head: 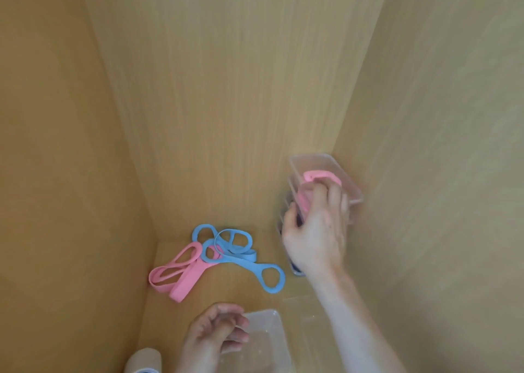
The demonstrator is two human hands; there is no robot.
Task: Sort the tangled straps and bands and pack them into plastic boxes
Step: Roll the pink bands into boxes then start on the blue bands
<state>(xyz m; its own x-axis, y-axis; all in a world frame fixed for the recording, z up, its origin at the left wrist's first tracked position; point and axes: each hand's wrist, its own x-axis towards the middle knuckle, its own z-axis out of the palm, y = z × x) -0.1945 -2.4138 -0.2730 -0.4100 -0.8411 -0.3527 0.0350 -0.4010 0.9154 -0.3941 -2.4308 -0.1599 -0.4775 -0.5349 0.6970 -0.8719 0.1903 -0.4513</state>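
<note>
A tangle of pink straps point(181, 273) and blue straps point(238, 250) lies on the wooden floor of a cabinet, left of centre. My right hand point(314, 231) grips a clear plastic box point(326, 163) at the right wall, fingers curled over its rim, with a pink strap point(320, 175) inside it. Something dark blue shows below that hand, mostly hidden. My left hand point(218, 333) hovers near the front with loosely curled fingers and holds nothing, beside a second clear plastic box point(269, 321).
Wooden walls close in on the left, back and right. A clear lid or box point(300, 310) lies under my right forearm. A pale cylindrical object point(144, 361) stands at the bottom edge, left of my left hand.
</note>
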